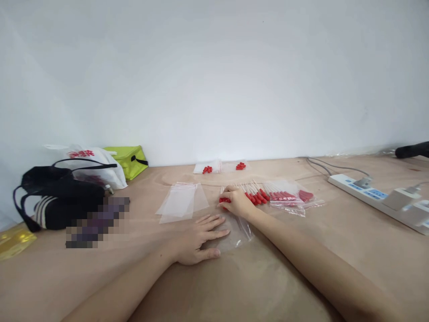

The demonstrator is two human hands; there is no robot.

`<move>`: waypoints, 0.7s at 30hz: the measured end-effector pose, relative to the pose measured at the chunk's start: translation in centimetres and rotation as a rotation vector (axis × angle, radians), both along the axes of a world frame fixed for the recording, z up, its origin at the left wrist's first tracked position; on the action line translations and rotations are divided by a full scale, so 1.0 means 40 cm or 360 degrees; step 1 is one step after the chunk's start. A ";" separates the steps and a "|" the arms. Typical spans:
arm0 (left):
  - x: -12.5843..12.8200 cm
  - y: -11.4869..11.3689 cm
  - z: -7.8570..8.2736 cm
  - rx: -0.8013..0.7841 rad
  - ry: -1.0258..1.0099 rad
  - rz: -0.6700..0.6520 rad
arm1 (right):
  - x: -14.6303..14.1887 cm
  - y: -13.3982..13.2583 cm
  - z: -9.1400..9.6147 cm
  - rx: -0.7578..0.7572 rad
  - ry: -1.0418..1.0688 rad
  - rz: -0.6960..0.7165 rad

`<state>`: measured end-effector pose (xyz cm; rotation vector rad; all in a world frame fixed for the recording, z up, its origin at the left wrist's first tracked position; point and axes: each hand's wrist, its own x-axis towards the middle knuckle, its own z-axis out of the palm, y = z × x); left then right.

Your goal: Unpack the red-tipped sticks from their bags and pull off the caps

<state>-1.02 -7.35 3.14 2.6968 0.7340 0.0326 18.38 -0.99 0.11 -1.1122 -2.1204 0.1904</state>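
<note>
My left hand (197,241) is spread flat with nothing grasped, its fingertips over the near-left edge of a clear plastic zip bag (239,232), which probably steadies that thin film against the brown tabletop (284,281). My right hand (239,202) reaches beyond the bag, its fingers curled down over red tips at the left end of a row of pale sticks with red ends (258,197); I cannot tell whether it grips any or only touches them. The sticks lie side by side, red ends toward me, which seems to make them easy to pick out.

To the right, just beside the row, are transparent bags with red-tipped sticks inside (288,197). Left of it, flat translucent bags (182,201) overlap in a fan, perhaps so their edges separate easily.

My arms have open tabletop between them and on the near side. The white power strip (351,188) bounds the right, well apart from my hand; the black fabric bag with white stripes (67,197) bounds the left.
</note>
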 end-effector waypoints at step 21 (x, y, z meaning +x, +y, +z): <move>0.017 0.033 -0.049 0.0155 -0.0706 0.0831 | 0.151 -0.153 -0.019 0.0640 0.0055 -0.0317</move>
